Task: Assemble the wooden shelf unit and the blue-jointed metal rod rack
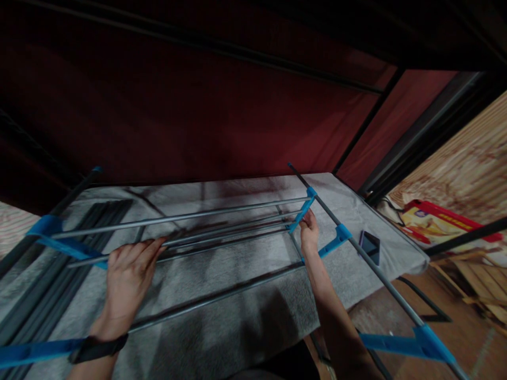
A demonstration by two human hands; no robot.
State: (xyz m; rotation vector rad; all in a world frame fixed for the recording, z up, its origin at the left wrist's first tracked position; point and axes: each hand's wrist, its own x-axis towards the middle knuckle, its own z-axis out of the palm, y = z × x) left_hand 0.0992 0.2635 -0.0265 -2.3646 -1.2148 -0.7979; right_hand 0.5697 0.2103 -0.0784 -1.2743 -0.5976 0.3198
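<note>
A rack frame of grey metal tubes and blue plastic brackets lies across a surface covered with grey cloth (253, 295). My left hand (132, 266), a dark band at its wrist, is closed over a tube (87, 262) near its left end. That end overlaps the lower tip of the left blue bracket (73, 247); whether it is seated there I cannot tell. My right hand (309, 232) is closed at the right blue bracket (304, 212), where the tubes meet it; some of its fingers are hidden behind the bracket. Above both hands runs another crossbar (190, 215).
Loose grey tubes (51, 287) lie bundled on the cloth at left. A phone (369, 247) rests near the right side. Beyond the cloth are a red and yellow package (443, 220) and a wooden slatted piece (481, 282). Dark red panels (190, 121) rise behind.
</note>
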